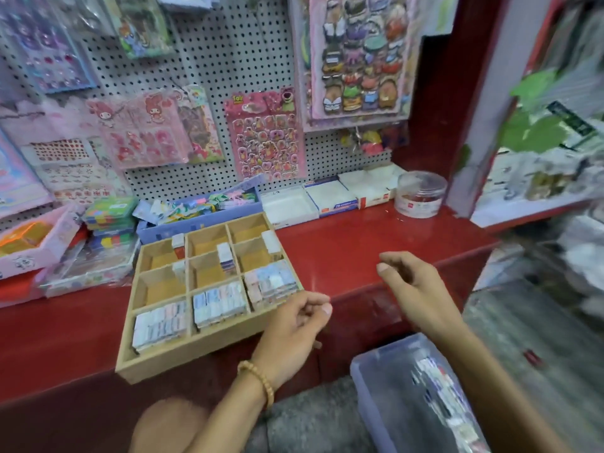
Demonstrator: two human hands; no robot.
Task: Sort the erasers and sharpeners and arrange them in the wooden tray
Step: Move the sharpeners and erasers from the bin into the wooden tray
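Observation:
The wooden tray [163, 361] with nine compartments sits on the red counter. Its three front compartments are packed with rows of small wrapped erasers [219, 304]. A few single erasers [225, 256] stand upright in the middle and back compartments. My left hand [294, 328] hovers at the tray's front right corner, fingers loosely curled, holding nothing visible. My right hand [408, 282] floats over the counter to the right of the tray, fingers loosely curled and holding nothing. A clear plastic bin [392, 387] with several loose packets lies below the counter at lower right.
Sticker sheets hang on the pegboard [228, 60] behind. Boxes of stationery [202, 207], white boxes [327, 197] and a clear round jar [420, 194] line the counter's back. The red counter [359, 243] stretches right of the tray. A shelf stands at right.

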